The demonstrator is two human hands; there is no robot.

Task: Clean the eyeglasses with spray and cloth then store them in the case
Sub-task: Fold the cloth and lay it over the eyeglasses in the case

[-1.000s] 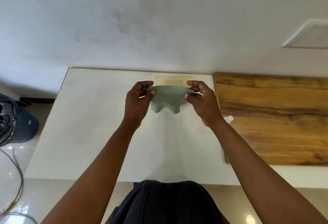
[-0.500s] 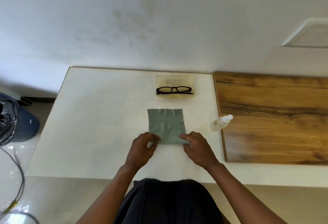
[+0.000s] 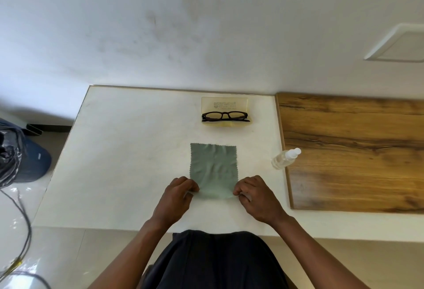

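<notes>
Left hand [image 3: 177, 193]: fingers curled, pinching the near left corner of the cloth [image 3: 213, 169].
Right hand [image 3: 255, 193]: fingers curled, pinching the near right corner of the cloth.
Cloth: grey-green, zigzag edges, lying flat on the white surface [image 3: 128, 155], creased at mid-sheet.
Spray bottle [image 3: 284, 158]: clear, white cap, lying tilted at the surface's right edge, against the wooden board [image 3: 353, 151].
Eyeglasses [image 3: 224, 116]: dark frame, folded, resting on the open case [image 3: 224, 111].
Case: translucent yellow; printed lettering on lid, too small to read.
Open room: bare surface left of cloth and case.
Room: white wall [image 3: 183, 25] beyond; cables [image 3: 20, 208] on floor at left.
</notes>
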